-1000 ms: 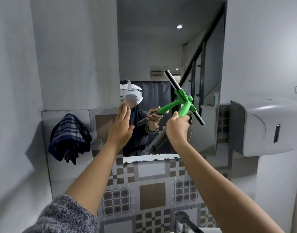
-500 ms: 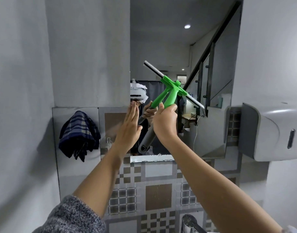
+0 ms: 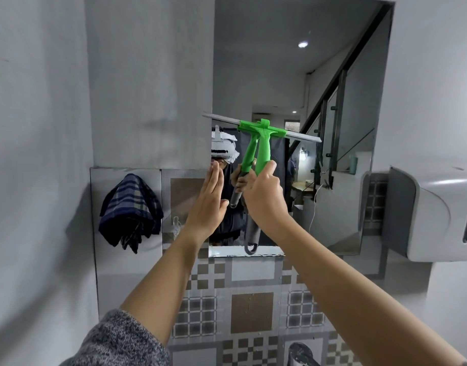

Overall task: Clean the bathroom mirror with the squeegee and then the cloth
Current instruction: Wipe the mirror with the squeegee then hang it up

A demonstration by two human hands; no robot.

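Note:
The tall bathroom mirror (image 3: 293, 75) hangs on the grey wall straight ahead. My right hand (image 3: 264, 199) grips the handle of a green squeegee (image 3: 262, 143). Its grey blade lies almost level against the glass, about halfway up the mirror, with its left tip at the mirror's left edge. My left hand (image 3: 210, 204) is flat, fingers together and pointing up, pressed at the mirror's lower left edge. A dark blue checked cloth (image 3: 130, 210) hangs on the wall to the left of the mirror, apart from both hands.
A grey paper dispenser (image 3: 422, 215) juts out from the wall at the right, level with the mirror's lower part. Patterned tiles (image 3: 251, 313) cover the wall below the mirror. A tap (image 3: 303, 355) shows at the bottom edge.
My right hand has swung the squeegee from a steep slant to nearly level and shifted it left across the glass. My left hand stays flat at the mirror's left edge.

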